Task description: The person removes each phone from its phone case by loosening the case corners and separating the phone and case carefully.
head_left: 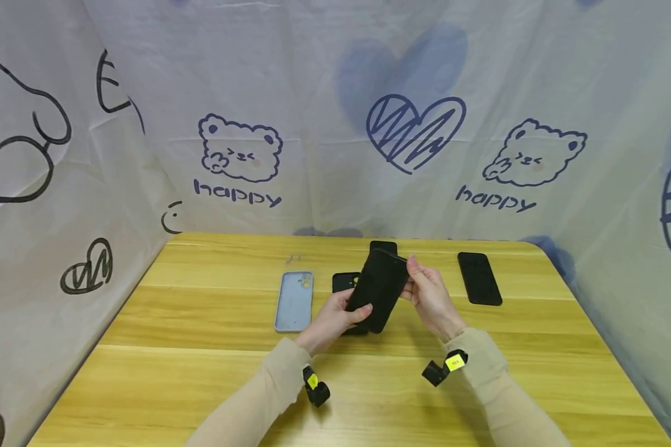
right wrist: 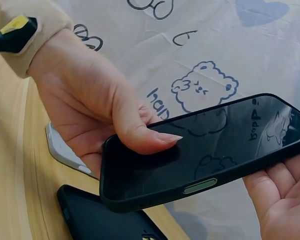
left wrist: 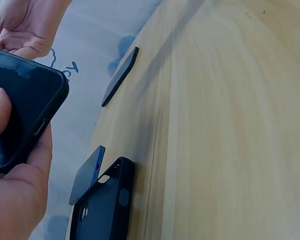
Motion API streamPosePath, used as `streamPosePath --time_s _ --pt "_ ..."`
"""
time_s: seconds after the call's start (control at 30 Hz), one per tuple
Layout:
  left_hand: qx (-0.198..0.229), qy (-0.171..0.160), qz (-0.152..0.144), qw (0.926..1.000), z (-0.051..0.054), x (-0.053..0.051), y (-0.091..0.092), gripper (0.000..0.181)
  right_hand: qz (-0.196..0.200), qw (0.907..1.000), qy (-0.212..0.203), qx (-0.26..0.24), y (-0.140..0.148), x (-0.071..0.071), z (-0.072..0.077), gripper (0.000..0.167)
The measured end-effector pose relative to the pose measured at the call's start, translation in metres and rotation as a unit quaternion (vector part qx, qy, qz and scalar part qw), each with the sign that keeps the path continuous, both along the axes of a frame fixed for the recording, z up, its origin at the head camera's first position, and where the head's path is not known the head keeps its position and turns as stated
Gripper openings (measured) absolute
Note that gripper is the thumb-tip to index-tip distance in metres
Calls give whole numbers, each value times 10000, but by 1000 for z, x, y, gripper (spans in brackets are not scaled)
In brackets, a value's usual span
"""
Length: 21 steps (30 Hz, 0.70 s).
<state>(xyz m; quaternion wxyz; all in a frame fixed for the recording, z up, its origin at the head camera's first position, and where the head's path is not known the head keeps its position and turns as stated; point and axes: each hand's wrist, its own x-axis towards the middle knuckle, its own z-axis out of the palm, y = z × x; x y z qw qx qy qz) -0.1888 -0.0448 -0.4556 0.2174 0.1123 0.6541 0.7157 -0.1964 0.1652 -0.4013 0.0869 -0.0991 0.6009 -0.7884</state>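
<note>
A phone in a black case (head_left: pixel 379 288) is held tilted above the table, its dark glossy screen facing up. My left hand (head_left: pixel 332 320) grips its lower left part, thumb (right wrist: pixel 147 140) across the screen and fingers underneath. At the upper right corner, my right hand (head_left: pixel 432 301) pinches the phone's edge between thumb and fingers. In the right wrist view, the right fingers (right wrist: pixel 280 187) lie under the far end. Below the phone, an empty black phone case (left wrist: pixel 102 212) lies on the table, partly hidden in the head view.
A light blue phone case (head_left: pixel 293 304) lies left of the hands. One dark phone (head_left: pixel 383 246) is behind the held phone, and another dark phone (head_left: pixel 479 278) lies at the right. The wooden table (head_left: pixel 173 310) meets a printed cloth (head_left: pixel 324 155) at its back and sides.
</note>
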Motion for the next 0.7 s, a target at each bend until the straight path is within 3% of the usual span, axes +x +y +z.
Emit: streamPosePath --time_s 0.33,0.7 --pt "16 -79 -147 9999 1 -2 -4 36 447 9975 -290 -461 3 -4 1 41" --pt "-85 -47 -186 9998 5 -2 -7 36 599 9954 -275 -690 3 -5 0 41"
